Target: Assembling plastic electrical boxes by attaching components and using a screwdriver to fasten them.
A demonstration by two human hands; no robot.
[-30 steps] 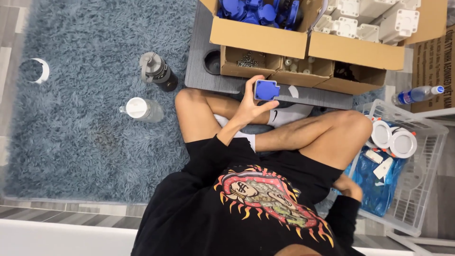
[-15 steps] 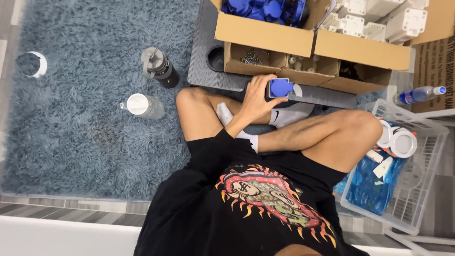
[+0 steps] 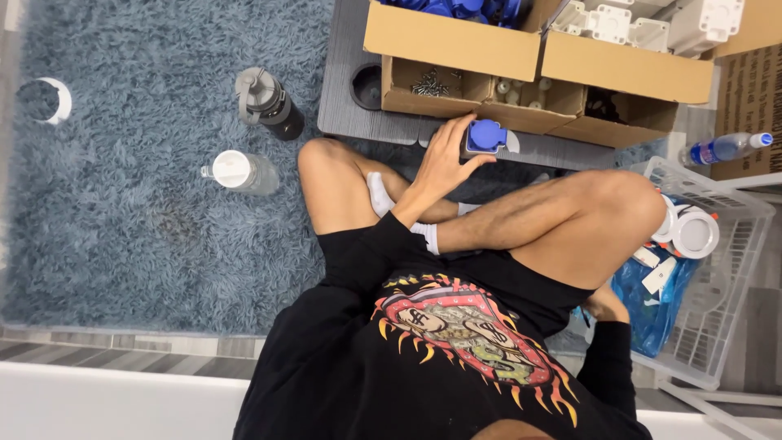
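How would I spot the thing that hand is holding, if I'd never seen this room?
Find the cardboard boxes at the top, beyond the crossed legs. Just below them, over the grey mat, the left hand grips a small blue part with a white end. It is the only blue piece outside the boxes.

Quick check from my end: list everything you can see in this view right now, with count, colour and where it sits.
Blue part: one, blue with a white end, in the left hand.
Cardboard boxes: several, brown, top, holding blue and white parts.
Tray: one, grey, under the boxes.
Dark bottle: one, grey-black, on the rug.
Clear bottle: one, white lid, on the rug.
Rug: one, blue-grey, shaggy.
White basket: one, right, holding white rolls and a blue bag.
Left hand: grips the blue part.
Right hand: beside the basket, mostly hidden.
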